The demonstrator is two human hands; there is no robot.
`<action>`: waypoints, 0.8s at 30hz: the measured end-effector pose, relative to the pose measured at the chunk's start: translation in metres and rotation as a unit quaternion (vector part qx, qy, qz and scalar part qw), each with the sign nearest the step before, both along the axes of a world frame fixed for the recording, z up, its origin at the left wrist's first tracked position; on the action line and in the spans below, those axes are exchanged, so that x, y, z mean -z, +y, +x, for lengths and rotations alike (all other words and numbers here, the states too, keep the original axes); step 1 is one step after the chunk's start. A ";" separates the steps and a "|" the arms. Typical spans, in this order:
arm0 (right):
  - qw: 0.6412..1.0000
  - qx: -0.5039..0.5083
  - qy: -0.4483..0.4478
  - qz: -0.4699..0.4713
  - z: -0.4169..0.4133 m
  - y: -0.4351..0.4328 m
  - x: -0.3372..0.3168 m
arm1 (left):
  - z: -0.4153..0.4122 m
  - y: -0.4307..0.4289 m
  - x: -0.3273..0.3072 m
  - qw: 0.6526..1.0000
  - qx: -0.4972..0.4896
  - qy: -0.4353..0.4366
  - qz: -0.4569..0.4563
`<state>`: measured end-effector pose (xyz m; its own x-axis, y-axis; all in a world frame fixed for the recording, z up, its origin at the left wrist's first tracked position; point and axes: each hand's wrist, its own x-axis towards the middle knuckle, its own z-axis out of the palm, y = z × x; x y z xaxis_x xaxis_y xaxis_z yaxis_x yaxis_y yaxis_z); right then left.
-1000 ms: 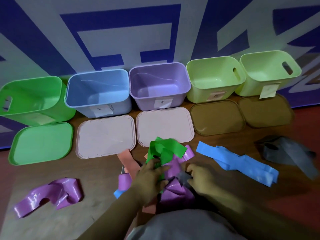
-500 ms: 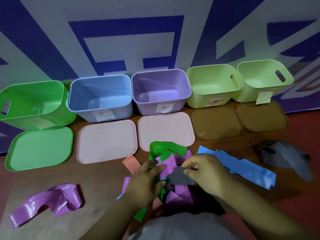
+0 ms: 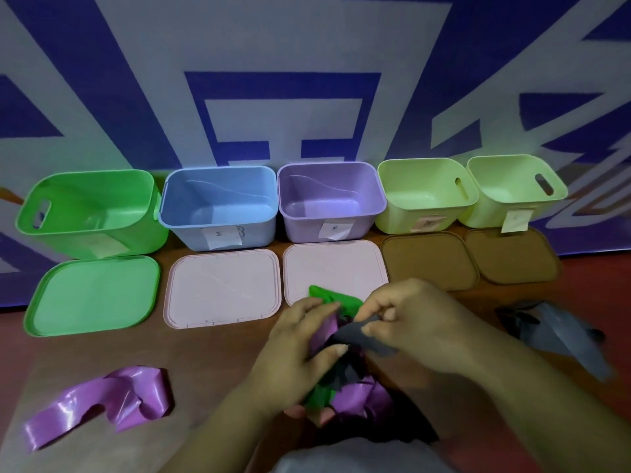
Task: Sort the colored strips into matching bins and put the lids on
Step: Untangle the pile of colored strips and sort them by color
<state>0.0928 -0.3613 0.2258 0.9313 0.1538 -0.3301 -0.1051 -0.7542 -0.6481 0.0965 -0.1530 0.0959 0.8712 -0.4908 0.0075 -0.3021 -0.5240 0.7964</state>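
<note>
While both hands (image 3: 345,339) pinch the tangled strips (image 3: 345,387); bare table (image 3: 211,363) lies leftward.

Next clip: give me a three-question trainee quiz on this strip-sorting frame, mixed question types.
1. True or false: the purple plastic bin already holds strips.
2. How many lids lie flat in front of the bins?
3. Which hand pinches the dark grey strip? A) left hand B) right hand

Key:
1. False; every bin looks empty.
2. Five: the green lid, two pale pink lids, two brown lids.
3. B; the left hand grips the mixed bundle of strips.
</note>
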 end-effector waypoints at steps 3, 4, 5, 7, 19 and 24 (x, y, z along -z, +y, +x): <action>0.999 -0.003 -0.024 0.025 0.000 -0.003 -0.017 | 0.003 -0.010 -0.016 0.998 0.024 -0.010 -0.052; 0.999 0.001 -0.029 0.033 0.000 -0.006 -0.020 | 0.005 -0.014 -0.020 0.997 0.022 -0.013 -0.074; 0.999 0.009 -0.035 0.039 0.000 -0.010 -0.022 | 0.006 -0.017 -0.023 0.995 0.018 -0.008 -0.094; 0.996 0.038 -0.049 0.058 0.000 -0.020 -0.024 | 0.007 -0.024 -0.030 0.992 0.021 0.033 -0.118; 0.969 0.188 -0.115 0.112 -0.017 -0.133 -0.005 | 0.008 -0.088 -0.037 0.975 0.079 0.170 -0.122; 0.957 0.246 -0.123 0.095 -0.035 -0.210 0.011 | 0.010 -0.136 -0.024 0.975 0.101 0.184 -0.074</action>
